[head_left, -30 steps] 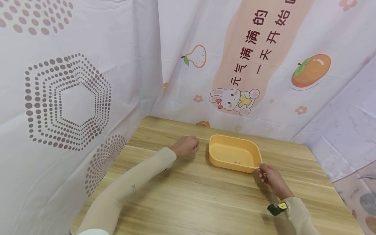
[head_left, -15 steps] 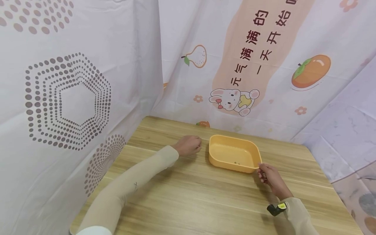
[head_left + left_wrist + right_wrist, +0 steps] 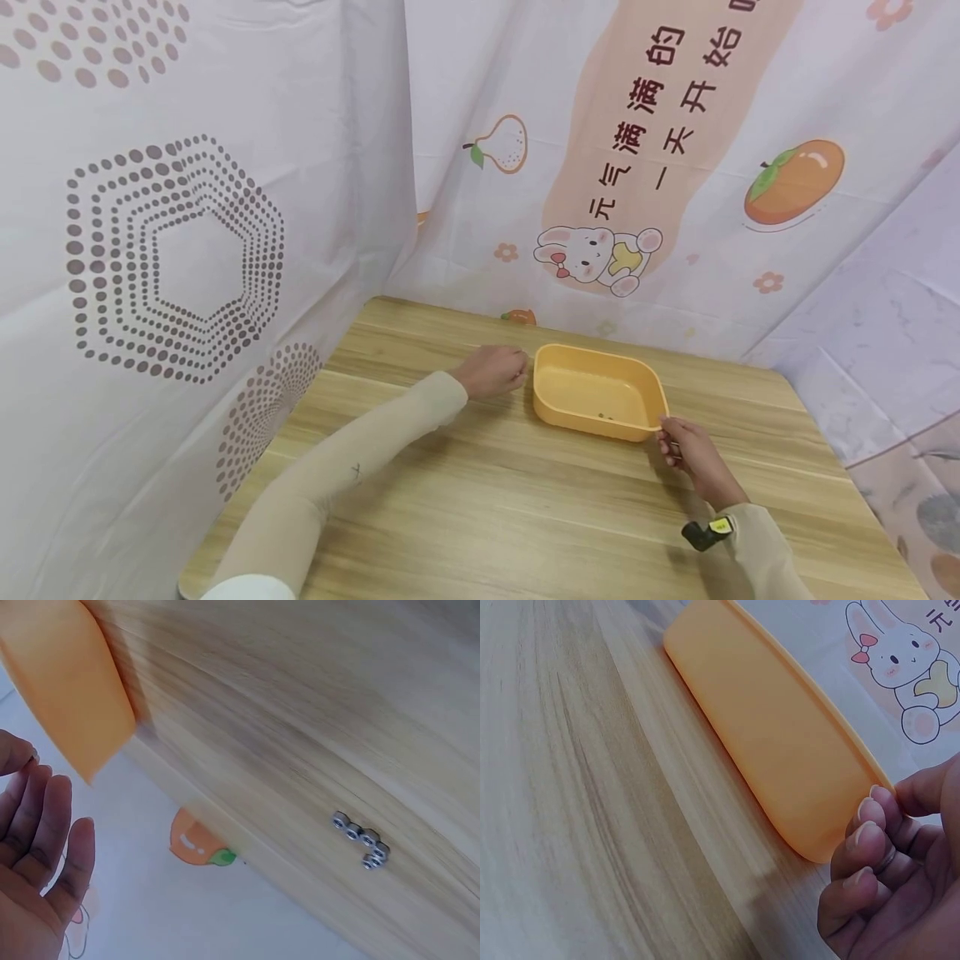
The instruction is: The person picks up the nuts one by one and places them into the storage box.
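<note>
My left hand [image 3: 491, 372] is just left of a shallow orange-yellow plastic tray [image 3: 587, 423]. In the left wrist view its thumb and forefinger pinch a small metal nut [image 3: 34, 757], mostly hidden by the fingertips, while the other fingers are spread loosely. My right hand [image 3: 696, 458] pinches the tray's near right corner; the right wrist view shows thumb and forefinger on the rim [image 3: 859, 750] and the other fingers curled below. Two small nuts [image 3: 602, 416] lie on the tray floor. Several metal nuts [image 3: 370, 838] sit in a hooked line on the table, hidden in the head view.
The wood-grain table [image 3: 480, 517] ends at a printed cloth [image 3: 465, 250] behind the tray. Another hanging cloth [image 3: 315, 167] closes off the left side, and a pale cloth [image 3: 885, 350] hangs at the right. A small black device [image 3: 705, 533] is on my right wrist.
My left hand has moved right, from some way off to close beside the tray's left wall. The right hand and the tray have stayed in place.
</note>
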`<state>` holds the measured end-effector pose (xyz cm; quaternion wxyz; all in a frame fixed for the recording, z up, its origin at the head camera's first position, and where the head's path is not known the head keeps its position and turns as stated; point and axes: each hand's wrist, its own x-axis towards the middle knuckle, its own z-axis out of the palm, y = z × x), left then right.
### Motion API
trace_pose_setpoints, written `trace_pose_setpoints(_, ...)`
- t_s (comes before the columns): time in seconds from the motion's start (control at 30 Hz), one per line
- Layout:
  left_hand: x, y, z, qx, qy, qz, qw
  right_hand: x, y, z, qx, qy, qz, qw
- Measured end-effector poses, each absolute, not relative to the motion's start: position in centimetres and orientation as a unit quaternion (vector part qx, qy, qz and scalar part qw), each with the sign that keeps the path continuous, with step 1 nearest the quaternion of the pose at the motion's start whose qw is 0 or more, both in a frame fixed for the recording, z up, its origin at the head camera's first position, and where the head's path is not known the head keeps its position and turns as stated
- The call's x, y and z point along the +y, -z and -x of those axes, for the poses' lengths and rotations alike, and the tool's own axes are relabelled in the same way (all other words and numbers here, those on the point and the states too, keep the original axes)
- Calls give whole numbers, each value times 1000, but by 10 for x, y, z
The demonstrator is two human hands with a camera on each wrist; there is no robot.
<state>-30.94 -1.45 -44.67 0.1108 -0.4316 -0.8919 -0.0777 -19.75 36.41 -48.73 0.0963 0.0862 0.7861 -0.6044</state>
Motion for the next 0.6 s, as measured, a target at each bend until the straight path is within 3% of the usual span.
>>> trace_pose_setpoints(0.6, 3, 450, 302, -882, 77, 444, 141, 365, 486, 198, 785, 607, -81, 98)
